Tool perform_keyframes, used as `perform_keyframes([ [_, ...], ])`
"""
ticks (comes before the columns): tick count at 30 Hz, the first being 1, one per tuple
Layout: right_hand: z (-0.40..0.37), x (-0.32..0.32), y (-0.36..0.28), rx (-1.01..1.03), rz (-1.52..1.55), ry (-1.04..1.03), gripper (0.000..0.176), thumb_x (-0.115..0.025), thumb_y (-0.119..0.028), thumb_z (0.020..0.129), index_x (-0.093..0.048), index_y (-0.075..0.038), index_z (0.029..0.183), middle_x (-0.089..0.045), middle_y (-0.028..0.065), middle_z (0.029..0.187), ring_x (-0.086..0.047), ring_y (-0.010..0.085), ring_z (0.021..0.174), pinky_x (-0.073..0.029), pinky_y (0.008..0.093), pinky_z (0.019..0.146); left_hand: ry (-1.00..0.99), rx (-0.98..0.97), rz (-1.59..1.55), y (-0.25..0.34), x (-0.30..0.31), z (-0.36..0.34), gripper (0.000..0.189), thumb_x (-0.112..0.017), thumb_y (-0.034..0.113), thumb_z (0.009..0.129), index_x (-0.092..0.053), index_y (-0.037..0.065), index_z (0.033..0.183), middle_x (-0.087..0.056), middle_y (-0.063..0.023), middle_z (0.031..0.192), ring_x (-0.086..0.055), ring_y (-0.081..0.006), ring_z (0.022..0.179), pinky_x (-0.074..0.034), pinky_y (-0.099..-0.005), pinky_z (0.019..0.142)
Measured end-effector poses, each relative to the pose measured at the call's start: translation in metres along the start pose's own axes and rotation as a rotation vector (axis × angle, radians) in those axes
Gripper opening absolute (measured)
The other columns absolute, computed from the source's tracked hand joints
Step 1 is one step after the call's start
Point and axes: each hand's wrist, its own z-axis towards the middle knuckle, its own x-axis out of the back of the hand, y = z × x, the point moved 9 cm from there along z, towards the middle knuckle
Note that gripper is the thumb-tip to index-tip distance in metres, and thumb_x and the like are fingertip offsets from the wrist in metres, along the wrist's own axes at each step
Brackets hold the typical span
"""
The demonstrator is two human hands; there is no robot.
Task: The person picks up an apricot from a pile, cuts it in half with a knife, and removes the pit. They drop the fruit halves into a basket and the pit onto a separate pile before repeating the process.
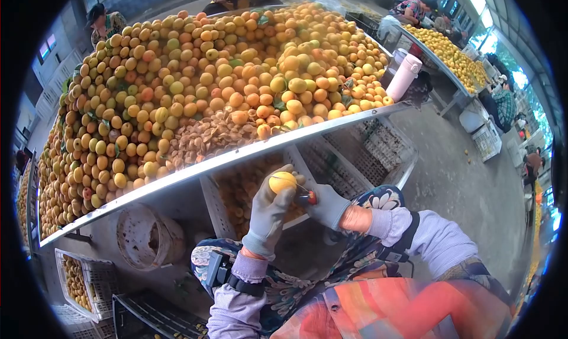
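A yellow apricot (282,182) is gripped in the fingers of my gloved left hand (266,216), above the white crate (215,207). My right hand (331,206), also in a grey glove, is closed around a small knife (311,197) with a red and black handle. Its thin blade reaches to the side of the apricot. Under my hands, the crate holds orange fruit pieces (241,188). In front of me, a metal-edged table (228,162) carries a large heap of apricots (195,73). A pile of brown pits (204,136) lies near its edge.
More white crates (393,141) stand under the table at right. A dirty bucket (173,244) and a crate of small fruit (102,283) are at lower left. A pink thermos (404,77) stands by the table's right corner. Other people sit at the far side and at right.
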Motion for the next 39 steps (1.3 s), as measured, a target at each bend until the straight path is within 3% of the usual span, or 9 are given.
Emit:
perform_keyframes([
  [5,0.002,0.006,0.018,-0.079,-0.315,-0.208,0.017,-0.063,-0.015,0.081,-0.061,-0.005,0.095,-0.064,0.0210,0.085,-0.061,0.0407,0.085,-0.049,0.0410,0.071,0.015,-0.019,0.234,-0.001,0.006,-0.004,0.053,-0.068,0.014,0.087,-0.045,0.001,0.133,-0.058,-0.0068,0.114,-0.058,-0.0125,0.100,-0.047,-0.0256,0.090],
  [8,-0.001,0.003,0.017,-0.076,-0.237,-0.162,0.017,-0.064,-0.016,0.082,-0.061,-0.004,0.093,-0.064,0.0196,0.085,-0.062,0.0374,0.080,-0.048,0.0398,0.069,0.044,-0.012,0.315,-0.002,0.009,-0.001,0.053,-0.069,0.009,0.086,-0.046,0.002,0.133,-0.056,-0.0050,0.113,-0.058,-0.0118,0.098,-0.047,-0.0243,0.089],
  [15,-0.008,-0.012,0.009,-0.133,-0.016,-0.107,0.015,-0.062,-0.013,0.083,-0.060,-0.003,0.094,-0.063,0.0190,0.079,-0.064,0.0279,0.075,-0.048,0.0370,0.068,-0.005,0.047,-0.077,-0.002,-0.004,-0.002,0.050,-0.066,0.013,0.088,-0.046,0.002,0.133,-0.060,-0.0077,0.111,-0.060,-0.0153,0.102,-0.049,-0.0292,0.091],
  [19,-0.001,0.003,-0.005,-0.028,0.014,-0.094,0.016,-0.061,-0.015,0.083,-0.060,-0.004,0.095,-0.063,0.0188,0.079,-0.064,0.0322,0.078,-0.048,0.0381,0.070,-0.061,0.009,0.032,0.007,-0.008,-0.006,0.048,-0.066,0.011,0.088,-0.047,0.002,0.131,-0.060,-0.0068,0.109,-0.059,-0.0138,0.100,-0.049,-0.0281,0.089],
  [23,0.006,0.006,0.009,-0.024,-0.348,-0.292,0.020,-0.060,-0.024,0.085,-0.061,-0.006,0.094,-0.064,0.0187,0.084,-0.061,0.0404,0.085,-0.049,0.0416,0.072,-0.029,0.030,0.233,0.000,-0.003,-0.007,0.047,-0.066,0.007,0.087,-0.047,0.002,0.131,-0.059,-0.0058,0.107,-0.058,-0.0118,0.096,-0.049,-0.0263,0.086],
  [27,-0.004,-0.006,0.015,-0.103,0.078,-0.215,0.013,-0.058,-0.012,0.083,-0.061,-0.006,0.093,-0.061,0.0065,0.072,-0.059,0.0170,0.064,-0.048,0.0315,0.061,0.000,0.031,0.196,-0.003,-0.001,0.001,0.050,-0.066,0.007,0.087,-0.045,0.001,0.132,-0.059,-0.0059,0.107,-0.057,-0.0113,0.094,-0.049,-0.0255,0.084],
  [28,-0.010,-0.015,0.015,-0.321,0.220,-0.273,0.012,-0.057,-0.009,0.082,-0.060,-0.004,0.093,-0.057,0.0006,0.073,-0.051,0.0062,0.064,-0.044,0.0252,0.058,-0.005,-0.043,0.151,0.003,-0.002,0.003,0.051,-0.065,0.010,0.089,-0.044,0.000,0.134,-0.059,-0.0070,0.108,-0.058,-0.0123,0.095,-0.049,-0.0260,0.085],
  [32,-0.002,-0.039,0.024,-0.157,0.474,-0.057,0.014,-0.059,-0.010,0.082,-0.059,-0.003,0.095,-0.058,-0.0010,0.074,-0.052,0.0058,0.065,-0.044,0.0236,0.057,0.017,-0.031,0.113,0.007,-0.004,0.003,0.054,-0.062,0.019,0.092,-0.040,-0.001,0.137,-0.060,-0.0099,0.112,-0.059,-0.0149,0.098,-0.049,-0.0273,0.088],
  [39,0.000,-0.030,0.014,-0.079,0.368,-0.106,0.020,-0.060,-0.010,0.081,-0.061,-0.002,0.100,-0.061,0.0022,0.076,-0.054,0.0075,0.067,-0.046,0.0257,0.060,-0.003,-0.029,0.098,0.014,-0.008,-0.005,0.056,-0.063,0.027,0.091,-0.041,0.000,0.136,-0.060,-0.0101,0.114,-0.058,-0.0153,0.101,-0.048,-0.0290,0.091],
])
